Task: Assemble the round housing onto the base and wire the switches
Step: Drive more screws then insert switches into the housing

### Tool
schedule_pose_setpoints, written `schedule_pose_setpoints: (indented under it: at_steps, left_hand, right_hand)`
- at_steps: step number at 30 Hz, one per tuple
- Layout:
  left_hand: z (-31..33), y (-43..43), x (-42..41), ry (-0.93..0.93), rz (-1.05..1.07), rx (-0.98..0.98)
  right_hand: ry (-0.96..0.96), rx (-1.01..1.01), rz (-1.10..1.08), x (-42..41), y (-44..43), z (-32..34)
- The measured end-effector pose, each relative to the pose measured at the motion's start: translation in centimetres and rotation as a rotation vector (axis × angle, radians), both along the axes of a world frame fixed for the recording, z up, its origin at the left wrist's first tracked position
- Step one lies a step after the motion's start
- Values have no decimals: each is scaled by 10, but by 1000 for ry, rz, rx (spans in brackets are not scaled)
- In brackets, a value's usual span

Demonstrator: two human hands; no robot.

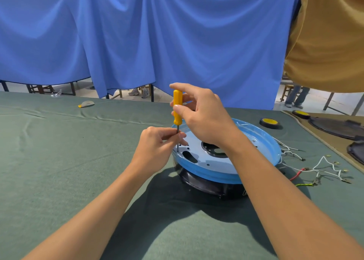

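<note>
Round housing [212, 164] sits flat on the black base [206, 182], on the green table [78, 161], right of centre and close in front of me. I judge it to be a thin, stiff, fairly light metal pan. Its blue film looks slick, so I expect it to slide on the base under side load. The best place to grip it would be the raised rim, never the cut-outs in the face.

My right hand [202, 113] wraps the yellow handle of the screwdriver [177, 106], thumb and fingers curled around it, with the tool upright. My left hand [155, 143] pinches the bare steel shaft low down, its fingertips [182, 135] just above the housing face and not touching it. The tip meets a small hole near the housing's left edge. I cannot tell whether a screw is seated there.

Downward pressure should be kept in line with the shaft. The loose wires [323, 167] lie on the table to the right, apart from both hands.
</note>
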State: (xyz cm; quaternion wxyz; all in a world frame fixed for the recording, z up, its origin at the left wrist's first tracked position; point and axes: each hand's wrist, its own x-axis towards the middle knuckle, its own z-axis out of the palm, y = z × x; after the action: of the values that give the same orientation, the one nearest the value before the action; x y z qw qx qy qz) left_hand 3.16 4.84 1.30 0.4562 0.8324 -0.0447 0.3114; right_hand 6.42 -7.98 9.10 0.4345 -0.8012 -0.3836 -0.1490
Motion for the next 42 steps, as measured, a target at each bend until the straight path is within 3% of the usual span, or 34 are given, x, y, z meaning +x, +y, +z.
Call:
schedule_pose_setpoints:
  at_steps: [5,7,11,17,21,23,28,32,36,42]
  left_hand:
    - [-1,-6,-1,-87,72,118]
    - [-2,-7,-1,-129,144,88]
    - [-1,-3,0,-103,85,37]
    - [-2,-6,-1,-78,51,63]
    - [-2,-6,0,-148,180,24]
    - [-2,-3,0,-122,127,-16]
    - [0,-1,0,-30,-29,3]
    - [2,2,-1,37,-87,-32]
    - [0,0,0,56,-112,-55]
    - [-4,0,2,-98,55,-44]
  right_hand:
    - [-157,-4,-145,0,1,-4]
    - [-138,-8,-140,1,0,-3]
    - [16,49,8,-2,-1,0]
    - [-152,46,-126,1,1,-4]
    - [-30,-6,-69,1,2,-2]
    - [22,30,-21,0,3,-1]
    - [-54,53,-136,0,1,-2]
    - [64,80,-9,0,0,-1]
    - [-60,67,-66,1,1,-2]
    - [-137,41,-146,2,1,-4]
